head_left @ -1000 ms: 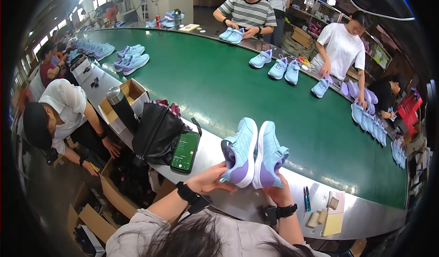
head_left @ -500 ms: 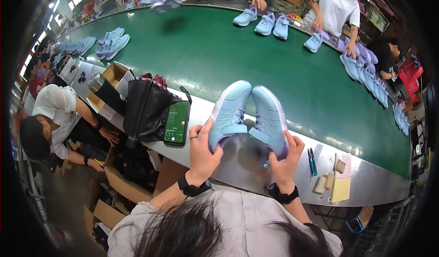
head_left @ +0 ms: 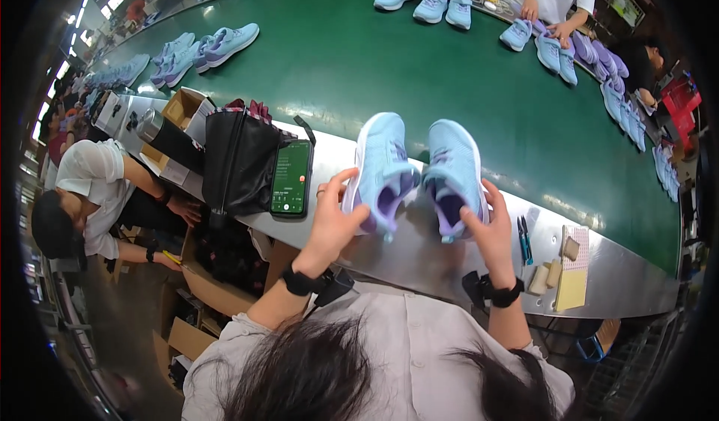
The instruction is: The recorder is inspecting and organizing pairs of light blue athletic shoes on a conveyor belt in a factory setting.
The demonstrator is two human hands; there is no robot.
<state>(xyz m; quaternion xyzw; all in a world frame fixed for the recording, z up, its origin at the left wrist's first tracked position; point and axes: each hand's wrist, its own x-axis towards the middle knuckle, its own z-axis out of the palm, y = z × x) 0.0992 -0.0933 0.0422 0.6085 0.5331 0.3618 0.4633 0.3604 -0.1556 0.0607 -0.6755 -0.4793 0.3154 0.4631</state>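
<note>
While round-toed, two textured pale-blue shoes [head_left: 386, 151] [head_left: 457, 159] in curved bare fingers [head_left: 333, 185] [head_left: 496, 198].

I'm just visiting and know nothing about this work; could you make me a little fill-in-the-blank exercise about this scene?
1. Together, the left grip and right grip hold ____ light-blue shoes.
2. The phone is on the black bag's ____ side.
3. The broad work surface is coloured ____.
4. The snips lie to the ____ of the yellow pad.

Missing words: two; right; green; left.
</note>
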